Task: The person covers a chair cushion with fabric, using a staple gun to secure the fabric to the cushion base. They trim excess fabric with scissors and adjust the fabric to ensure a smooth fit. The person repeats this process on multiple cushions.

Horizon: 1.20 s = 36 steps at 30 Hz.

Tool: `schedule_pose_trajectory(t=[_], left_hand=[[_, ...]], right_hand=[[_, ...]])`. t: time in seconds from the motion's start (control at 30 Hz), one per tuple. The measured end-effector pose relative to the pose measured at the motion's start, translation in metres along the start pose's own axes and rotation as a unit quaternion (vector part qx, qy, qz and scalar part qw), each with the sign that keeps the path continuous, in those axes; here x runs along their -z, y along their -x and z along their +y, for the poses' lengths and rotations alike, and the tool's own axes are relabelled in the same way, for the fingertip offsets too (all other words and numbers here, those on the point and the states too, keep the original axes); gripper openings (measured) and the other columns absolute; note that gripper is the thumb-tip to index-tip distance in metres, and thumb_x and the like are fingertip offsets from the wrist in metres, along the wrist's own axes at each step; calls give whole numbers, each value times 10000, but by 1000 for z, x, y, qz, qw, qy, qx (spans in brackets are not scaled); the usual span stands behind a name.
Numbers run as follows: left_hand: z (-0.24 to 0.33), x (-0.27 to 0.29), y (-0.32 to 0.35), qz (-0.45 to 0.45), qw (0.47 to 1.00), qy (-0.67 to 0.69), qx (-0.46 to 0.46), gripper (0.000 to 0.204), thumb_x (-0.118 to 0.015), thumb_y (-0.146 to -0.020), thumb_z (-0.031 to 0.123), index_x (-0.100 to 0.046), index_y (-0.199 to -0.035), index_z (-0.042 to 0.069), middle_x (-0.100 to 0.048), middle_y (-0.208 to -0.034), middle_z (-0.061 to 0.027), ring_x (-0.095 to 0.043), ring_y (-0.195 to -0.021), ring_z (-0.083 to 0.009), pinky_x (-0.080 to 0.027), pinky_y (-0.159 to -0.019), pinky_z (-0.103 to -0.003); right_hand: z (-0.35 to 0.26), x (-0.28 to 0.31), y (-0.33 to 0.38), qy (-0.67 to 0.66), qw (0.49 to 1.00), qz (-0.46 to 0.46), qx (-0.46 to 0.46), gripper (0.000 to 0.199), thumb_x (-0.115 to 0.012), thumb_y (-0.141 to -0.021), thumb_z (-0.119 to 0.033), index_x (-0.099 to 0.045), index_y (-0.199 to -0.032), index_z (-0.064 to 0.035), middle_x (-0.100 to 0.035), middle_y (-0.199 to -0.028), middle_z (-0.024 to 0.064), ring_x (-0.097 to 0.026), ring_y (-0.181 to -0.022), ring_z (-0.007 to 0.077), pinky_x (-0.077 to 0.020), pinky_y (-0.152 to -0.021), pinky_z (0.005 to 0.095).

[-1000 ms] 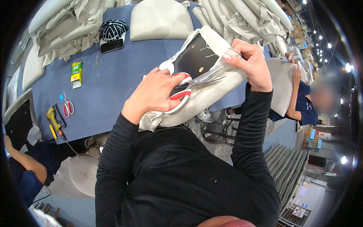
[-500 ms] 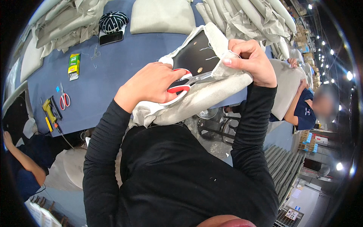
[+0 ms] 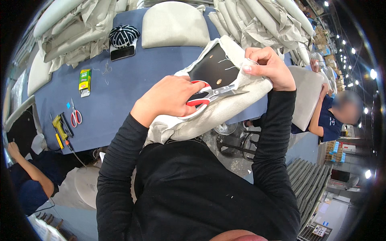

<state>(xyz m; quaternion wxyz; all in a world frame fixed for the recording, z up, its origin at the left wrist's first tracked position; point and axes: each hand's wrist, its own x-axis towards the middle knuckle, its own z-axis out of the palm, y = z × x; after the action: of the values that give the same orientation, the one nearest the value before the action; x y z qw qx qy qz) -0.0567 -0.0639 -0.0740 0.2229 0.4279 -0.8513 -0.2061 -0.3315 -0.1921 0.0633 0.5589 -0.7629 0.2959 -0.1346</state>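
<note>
My left hand [image 3: 167, 96] is closed around the red-and-white handles of a pair of scissors [image 3: 216, 93]. Their blades stand a little apart over the near edge of a beige cushion [image 3: 229, 106], pointing right. The cushion lies underside up at the table's front edge, its cloth folded over a black base board [image 3: 207, 66] with small round holes. At its right corner, my right hand [image 3: 272, 68] pinches the folded cloth between thumb and fingers. Loose white threads [image 3: 229, 61] hang over the board beside that hand.
On the blue table [image 3: 124, 88] lie a second pair of scissors [image 3: 75, 116], a yellow staple gun [image 3: 61, 127], a green-yellow box [image 3: 85, 82], a phone [image 3: 122, 53] and a cap [image 3: 124, 36]. Stacked beige covers [image 3: 76, 32] and a finished cushion [image 3: 175, 25] stand behind. Co-workers are at both sides.
The scissor blades have come back from the cloth at the right corner and now show bare and parted above the cushion. My right hand keeps its pinch. The whole view has shifted slightly.
</note>
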Motion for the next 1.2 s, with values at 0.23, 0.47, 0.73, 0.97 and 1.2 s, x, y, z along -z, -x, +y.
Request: schedule_pose_trajectory(t=[0.23, 0.47, 0.73, 0.97, 1.2], left_hand=[[4, -13, -18, -21, 997, 75, 28, 466, -699, -939, 291, -672, -1345, 65, -707, -887, -217, -700, -874, -440, -556, -799, -532], [11, -25, -21, -29, 991, 104, 84, 428, -699, -959, 256, -643, -1330, 50, -719, -875, -235, -715, -871, -458, -562, -795, -550], [13, -5, -33, -33, 998, 8, 56, 459, -700, -949, 237, -601, -1336, 10, -718, -943, -237, -710, -919, -449, -562, -804, -539], [5, -6, -41, -36, 999, -1, 0, 459, -704, -949, 224, -615, -1347, 12, -711, -878, -226, -702, -840, -448, -552, -765, -548], [-6, -18, -47, -43, 998, 5, -39, 393, -692, -985, 236, -635, -1315, 29, -695, -763, -211, -710, -759, -429, -554, -714, -538]], right_hand=[[17, 25, -9, -7, 1000, 4, 24, 330, -848, -920, -148, -629, -710, -18, -534, -794, -27, -503, -768, 78, -367, -722, 277], [34, 43, -11, -42, 998, 5, 42, 233, -887, -861, -163, -731, -768, -17, -611, -852, 5, -564, -792, 107, -397, -736, 274], [30, 41, -16, -24, 998, -13, 54, 226, -877, -869, -135, -727, -766, -1, -594, -802, 8, -532, -780, 115, -368, -721, 293], [18, 32, -14, 5, 999, -34, 36, 325, -865, -879, -136, -630, -707, 6, -555, -780, 9, -498, -769, 121, -354, -721, 302], [18, 24, -5, 3, 999, -27, 33, 353, -850, -890, -127, -591, -686, -1, -532, -775, 5, -480, -766, 115, -348, -720, 300]])
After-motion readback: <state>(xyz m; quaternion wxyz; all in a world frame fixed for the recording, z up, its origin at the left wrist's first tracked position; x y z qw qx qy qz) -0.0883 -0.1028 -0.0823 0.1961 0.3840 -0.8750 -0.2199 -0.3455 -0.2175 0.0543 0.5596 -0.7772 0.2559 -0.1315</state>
